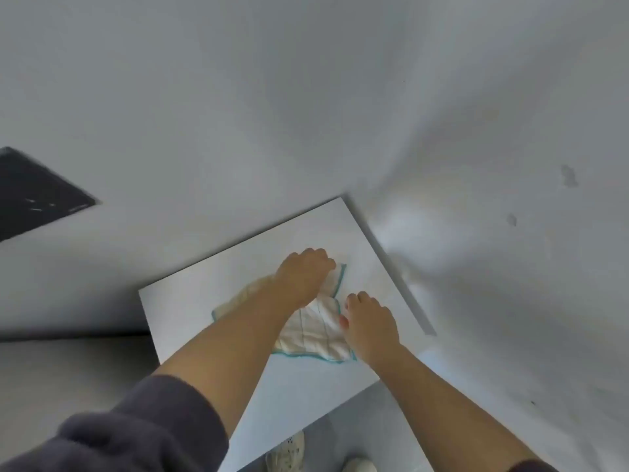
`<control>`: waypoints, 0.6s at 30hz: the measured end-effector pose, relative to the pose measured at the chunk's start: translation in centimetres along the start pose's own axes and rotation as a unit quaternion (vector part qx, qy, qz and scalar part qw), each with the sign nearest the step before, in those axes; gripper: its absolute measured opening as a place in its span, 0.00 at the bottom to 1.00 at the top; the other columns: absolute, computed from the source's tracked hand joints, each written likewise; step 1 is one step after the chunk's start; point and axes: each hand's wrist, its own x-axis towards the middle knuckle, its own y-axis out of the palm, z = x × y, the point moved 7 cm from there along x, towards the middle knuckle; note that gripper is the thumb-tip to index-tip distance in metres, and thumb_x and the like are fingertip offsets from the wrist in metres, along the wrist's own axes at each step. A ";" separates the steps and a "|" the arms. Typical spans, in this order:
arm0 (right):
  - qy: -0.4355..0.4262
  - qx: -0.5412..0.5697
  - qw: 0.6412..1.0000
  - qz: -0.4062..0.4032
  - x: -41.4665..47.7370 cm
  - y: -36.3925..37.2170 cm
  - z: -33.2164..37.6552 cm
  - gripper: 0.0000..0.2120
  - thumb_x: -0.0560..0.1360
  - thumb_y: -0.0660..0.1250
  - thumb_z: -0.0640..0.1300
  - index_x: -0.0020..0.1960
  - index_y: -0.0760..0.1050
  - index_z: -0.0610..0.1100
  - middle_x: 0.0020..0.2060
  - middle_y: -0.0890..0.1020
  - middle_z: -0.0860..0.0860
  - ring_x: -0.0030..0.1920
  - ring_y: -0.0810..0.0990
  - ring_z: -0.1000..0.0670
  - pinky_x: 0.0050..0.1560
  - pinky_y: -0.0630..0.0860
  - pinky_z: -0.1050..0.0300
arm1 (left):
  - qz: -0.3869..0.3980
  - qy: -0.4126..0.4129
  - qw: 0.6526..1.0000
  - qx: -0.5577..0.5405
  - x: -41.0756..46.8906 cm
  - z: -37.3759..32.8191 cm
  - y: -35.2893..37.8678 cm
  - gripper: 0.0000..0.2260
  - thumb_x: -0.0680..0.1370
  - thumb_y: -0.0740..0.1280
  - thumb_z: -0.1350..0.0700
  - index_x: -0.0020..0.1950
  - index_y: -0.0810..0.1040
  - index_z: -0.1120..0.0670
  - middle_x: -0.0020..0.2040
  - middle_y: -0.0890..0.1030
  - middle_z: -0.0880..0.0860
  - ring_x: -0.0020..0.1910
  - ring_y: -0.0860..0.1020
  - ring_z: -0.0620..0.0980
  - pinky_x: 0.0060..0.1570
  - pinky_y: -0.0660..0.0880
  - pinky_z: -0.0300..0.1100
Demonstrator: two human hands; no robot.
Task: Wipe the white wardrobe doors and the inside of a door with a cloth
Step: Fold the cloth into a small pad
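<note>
Two pale shoes (286,453) are showing nearest. One cloth (316,332), teal-edged, is lying crumpled on the white panel (190,301), long axis running left-right. Left hand (303,277) is gripping its far corner, fingers curled. Right hand (369,321) is touching its right edge, grip unclear.

Soft, dim light; blur smears everything, worst above the cloth (313,330). A pale glare lies right of it; edges bend.

The left hand (303,277) covers part of the cloth (316,332) (blurred throughout), and the shoes (289,451) are cut off below.
</note>
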 end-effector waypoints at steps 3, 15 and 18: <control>0.006 -0.019 1.000 0.003 -0.2 1.2 0.0 0.14 0.80 0.57 0.56 0.54 0.70 0.45 0.46 0.74 0.51 0.44 0.74 0.49 0.43 0.63 0.56 | 0.037 0.068 0.996 0.045 1.3 -1.5 1.4 0.30 0.75 0.61 0.71 0.75 0.64 0.50 0.74 0.63 0.50 0.66 0.69 0.53 0.58 0.71 0.46; 0.053 0.256 0.965 -0.003 0.0 1.3 -0.8 0.03 0.77 0.62 0.44 0.49 0.69 0.46 0.35 0.76 0.52 0.37 0.77 0.49 0.39 0.75 0.53 | -0.016 -0.008 0.990 0.141 0.3 0.8 -0.5 0.16 0.74 0.66 0.64 0.61 0.72 0.54 0.58 0.71 0.52 0.54 0.75 0.52 0.45 0.66 0.43; 0.045 0.286 0.957 -0.021 -0.4 -0.6 -1.1 0.06 0.79 0.62 0.44 0.54 0.74 0.45 0.40 0.79 0.51 0.40 0.78 0.49 0.43 0.76 0.54 | -0.078 -0.047 0.994 0.053 -1.9 2.6 -2.8 0.08 0.76 0.64 0.58 0.55 0.74 0.54 0.55 0.74 0.51 0.53 0.74 0.52 0.44 0.66 0.43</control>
